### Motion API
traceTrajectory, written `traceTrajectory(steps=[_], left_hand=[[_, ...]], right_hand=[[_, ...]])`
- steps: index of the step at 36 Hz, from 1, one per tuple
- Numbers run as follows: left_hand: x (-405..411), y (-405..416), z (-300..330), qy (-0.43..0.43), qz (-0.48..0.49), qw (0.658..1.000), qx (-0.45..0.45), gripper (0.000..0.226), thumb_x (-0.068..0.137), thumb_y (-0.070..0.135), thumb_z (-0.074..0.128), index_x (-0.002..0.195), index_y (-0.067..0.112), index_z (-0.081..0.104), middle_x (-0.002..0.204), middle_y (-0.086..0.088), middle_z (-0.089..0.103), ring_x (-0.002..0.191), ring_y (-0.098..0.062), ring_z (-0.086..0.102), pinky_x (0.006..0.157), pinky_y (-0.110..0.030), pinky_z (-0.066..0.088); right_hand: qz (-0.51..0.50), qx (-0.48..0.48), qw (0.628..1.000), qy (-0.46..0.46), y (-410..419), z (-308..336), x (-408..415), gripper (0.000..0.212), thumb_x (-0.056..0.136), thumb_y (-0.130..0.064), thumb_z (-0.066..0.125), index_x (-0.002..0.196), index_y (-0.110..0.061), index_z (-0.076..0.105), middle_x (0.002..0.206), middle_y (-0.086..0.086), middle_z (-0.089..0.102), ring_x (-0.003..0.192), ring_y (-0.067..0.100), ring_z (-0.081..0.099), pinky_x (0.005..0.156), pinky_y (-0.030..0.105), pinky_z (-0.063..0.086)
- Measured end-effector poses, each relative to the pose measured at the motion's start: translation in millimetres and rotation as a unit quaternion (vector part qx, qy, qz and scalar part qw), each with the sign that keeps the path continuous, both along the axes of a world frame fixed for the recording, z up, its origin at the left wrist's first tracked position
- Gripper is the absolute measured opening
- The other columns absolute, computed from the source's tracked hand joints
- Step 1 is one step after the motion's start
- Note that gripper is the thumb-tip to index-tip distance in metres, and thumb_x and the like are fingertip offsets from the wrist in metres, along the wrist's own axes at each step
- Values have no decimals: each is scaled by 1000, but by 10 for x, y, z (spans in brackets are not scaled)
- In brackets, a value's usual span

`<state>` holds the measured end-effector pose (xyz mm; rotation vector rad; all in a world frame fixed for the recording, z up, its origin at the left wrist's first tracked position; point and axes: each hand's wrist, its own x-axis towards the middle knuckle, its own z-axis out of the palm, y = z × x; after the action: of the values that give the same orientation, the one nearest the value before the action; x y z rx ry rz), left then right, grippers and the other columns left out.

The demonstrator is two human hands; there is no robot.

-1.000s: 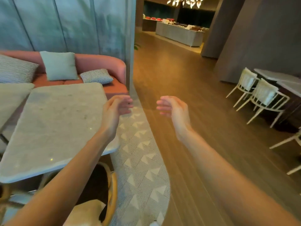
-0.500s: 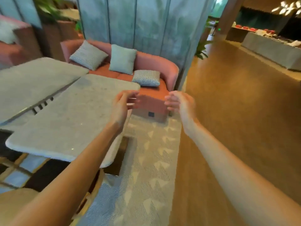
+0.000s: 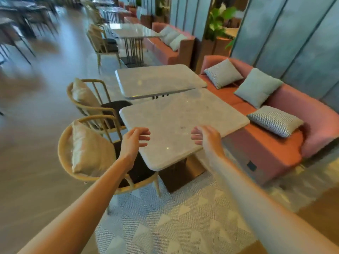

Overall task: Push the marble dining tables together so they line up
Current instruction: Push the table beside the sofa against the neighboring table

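Two grey marble dining tables stand end to end beside a pink sofa. The near table (image 3: pixel 183 118) is skewed against the far table (image 3: pixel 157 79); they meet near the sofa side and a wedge-shaped gap opens toward the chairs. My left hand (image 3: pixel 134 142) hovers at the near table's left front edge with fingers loosely curled, holding nothing. Over the table's front right part, my right hand (image 3: pixel 206 137) is held the same way, relaxed and empty. Neither hand plainly touches the marble.
Two wooden chairs with cushions, one (image 3: pixel 88 153) at my left and another (image 3: pixel 91 99) behind it, stand by the tables. The pink sofa (image 3: pixel 286 147) with pillows lines the right. A patterned rug (image 3: pixel 174 222) lies underfoot. More tables and chairs stand farther back.
My view has swung left and both tables have come fully into sight. Both hands stay raised and empty, now over the near table's front edge instead of beside it.
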<state>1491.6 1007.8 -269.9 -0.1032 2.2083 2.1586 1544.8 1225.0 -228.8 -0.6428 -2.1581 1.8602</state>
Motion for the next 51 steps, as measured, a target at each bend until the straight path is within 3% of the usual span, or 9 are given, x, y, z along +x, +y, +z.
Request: traceTrajectory(steps=[6,14,18,20,25,32,36,39,51], left_hand=[[-199,121,-218,-15,62,998,-13,28,103,26,45,105,15,70,106,-7,71,100,-27,68,94,-45,57],[-614,507,-1041,-79,119,988,-54,34,101,28,46,121,10,67,117,-5,68,109,-21,63,101,-48,51],[-735,668,-1557,-93,107,982,-128,36,101,27,45,127,15,67,132,-1,64,119,-13,54,105,-33,41],[-835,751,-1816,-91,96,977,-165,36,101,27,46,130,16,65,139,1,59,126,-13,51,105,-30,37],[-1111,962,-2495,-61,53,948,-307,45,105,34,41,144,14,52,160,-1,36,147,-18,31,122,-39,22],[-1275,1240,-3183,-18,137,888,-439,51,101,33,44,145,8,44,159,-8,35,148,-26,26,124,-37,6],[-1293,1339,-3301,22,188,823,-535,52,96,39,41,138,10,50,151,-6,46,143,-25,37,122,-40,15],[-1292,1374,-3348,42,174,794,-582,58,94,41,34,140,9,49,149,-10,48,143,-30,38,121,-45,19],[-1435,1337,-3339,77,173,783,-592,57,87,29,33,126,2,64,137,-20,60,134,-43,48,114,-57,31]], right_hand=[[87,16,996,-3,-35,-244,-556,28,104,-22,48,112,-1,64,111,21,70,93,28,66,84,40,51],[169,59,983,-38,103,-1107,-1191,23,99,-27,54,99,-9,68,91,0,69,85,16,65,84,39,52],[197,119,971,-65,221,-1652,-1482,24,98,-33,54,98,-13,67,91,-1,67,85,14,62,73,32,47],[234,181,952,-80,256,-1953,-1602,24,100,-35,52,102,-17,66,95,-4,64,85,9,58,71,27,41],[309,354,881,-59,285,-2679,-1870,38,102,-38,44,127,-14,60,134,4,57,129,21,47,109,40,38],[334,543,770,35,355,-3480,-2122,44,103,-39,42,136,-13,54,149,6,48,137,24,43,110,38,28],[311,599,731,101,432,-3647,-2176,43,99,-40,43,129,-13,56,139,7,54,126,27,51,105,41,32],[284,600,731,157,444,-3706,-2172,39,94,-38,48,121,-12,61,128,7,60,118,27,55,98,41,36],[253,620,725,163,367,-3721,-2278,36,88,-37,47,112,-15,63,120,8,61,109,30,54,92,44,37]])
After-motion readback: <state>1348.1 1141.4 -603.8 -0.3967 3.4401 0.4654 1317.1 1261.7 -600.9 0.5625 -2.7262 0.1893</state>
